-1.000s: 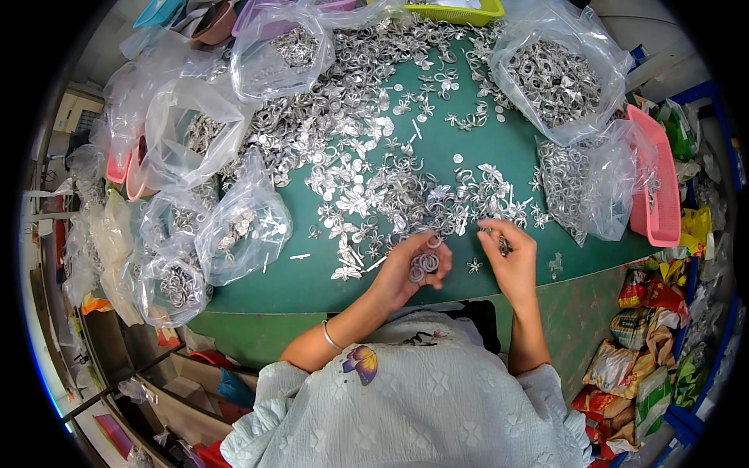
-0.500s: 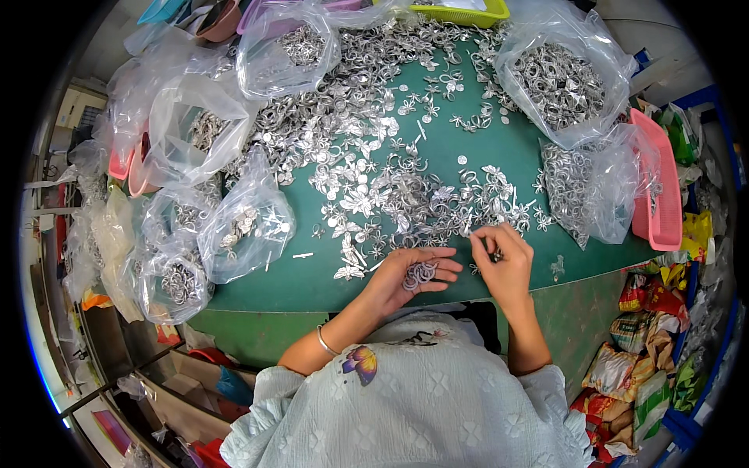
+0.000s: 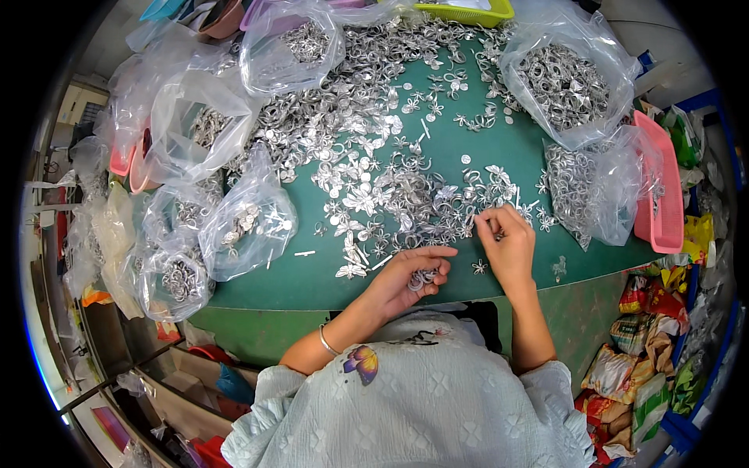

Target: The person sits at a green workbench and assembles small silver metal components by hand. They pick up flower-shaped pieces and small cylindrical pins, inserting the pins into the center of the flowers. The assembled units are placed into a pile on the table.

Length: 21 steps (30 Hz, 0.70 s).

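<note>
My left hand [image 3: 404,282] is palm up near the table's front edge, its fingers curled round several grey metal rings [image 3: 422,278]. To its right, my right hand [image 3: 507,243] pinches thumb and forefinger together at the near edge of a heap of silvery metal pieces [image 3: 413,195]. Whatever lies between those fingertips is too small to make out. Below the right fingertips a single flower-shaped piece [image 3: 479,267] rests alone on the green tabletop [image 3: 312,281]. The heap mixes rings, flower and leaf shapes, small discs and thin bars.
Clear plastic bags of metal pieces stand at the back right [image 3: 562,90], right [image 3: 579,187] and left [image 3: 250,226]. A pink basket [image 3: 659,183] sits at the right edge, a yellow-green one [image 3: 476,14] at the back. Colourful packages [image 3: 624,366] are piled on the lower right.
My left fingers have curled in further over the rings. My right hand has moved slightly up toward the heap, and the single flower-shaped piece below it now shows fully on the table.
</note>
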{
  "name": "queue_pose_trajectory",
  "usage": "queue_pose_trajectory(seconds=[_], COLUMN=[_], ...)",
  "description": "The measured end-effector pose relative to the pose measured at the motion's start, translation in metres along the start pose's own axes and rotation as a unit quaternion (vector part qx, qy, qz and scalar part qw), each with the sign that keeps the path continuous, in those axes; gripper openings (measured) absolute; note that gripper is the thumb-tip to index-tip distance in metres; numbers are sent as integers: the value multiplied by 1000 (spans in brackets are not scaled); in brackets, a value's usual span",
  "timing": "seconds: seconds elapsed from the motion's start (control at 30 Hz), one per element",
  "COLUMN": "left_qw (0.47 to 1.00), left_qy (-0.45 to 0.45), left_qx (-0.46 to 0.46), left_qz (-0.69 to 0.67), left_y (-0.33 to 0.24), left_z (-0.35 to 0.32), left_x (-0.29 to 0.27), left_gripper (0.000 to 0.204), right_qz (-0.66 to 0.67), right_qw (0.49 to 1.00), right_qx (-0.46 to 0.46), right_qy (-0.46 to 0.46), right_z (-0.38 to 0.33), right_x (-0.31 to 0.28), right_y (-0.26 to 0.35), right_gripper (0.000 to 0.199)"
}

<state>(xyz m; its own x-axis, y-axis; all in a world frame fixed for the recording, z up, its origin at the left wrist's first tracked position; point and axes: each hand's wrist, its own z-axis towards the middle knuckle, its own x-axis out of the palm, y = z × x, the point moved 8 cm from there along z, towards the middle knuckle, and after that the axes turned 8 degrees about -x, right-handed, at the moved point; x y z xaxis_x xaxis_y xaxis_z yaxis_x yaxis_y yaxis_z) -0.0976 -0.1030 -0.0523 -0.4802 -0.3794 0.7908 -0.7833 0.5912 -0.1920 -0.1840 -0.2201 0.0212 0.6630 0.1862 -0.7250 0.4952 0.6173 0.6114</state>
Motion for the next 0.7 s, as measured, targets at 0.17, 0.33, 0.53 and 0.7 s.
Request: queue_pose_trajectory(seconds=[0.17, 0.33, 0.53, 0.7], left_qw=[999, 1000, 1000, 1000], left_qy=[-28, 10, 17, 8], left_qx=[22, 0, -4, -7], left_qz=[32, 16, 12, 7], left_y=[0, 2, 5, 7], left_z=[-2, -6, -7, -7], left_x=[-2, 1, -2, -4], left_gripper=[28, 26, 26, 25], right_qz=[-78, 30, 710, 208], right_qw=[996, 999, 663, 970], right_qx=[-19, 8, 232, 88], right_qy=[26, 38, 57, 87], right_z=[-5, -9, -17, -14], right_x=[11, 11, 26, 33], right_y=[10, -2, 2, -7], right_gripper=[16, 14, 18, 22])
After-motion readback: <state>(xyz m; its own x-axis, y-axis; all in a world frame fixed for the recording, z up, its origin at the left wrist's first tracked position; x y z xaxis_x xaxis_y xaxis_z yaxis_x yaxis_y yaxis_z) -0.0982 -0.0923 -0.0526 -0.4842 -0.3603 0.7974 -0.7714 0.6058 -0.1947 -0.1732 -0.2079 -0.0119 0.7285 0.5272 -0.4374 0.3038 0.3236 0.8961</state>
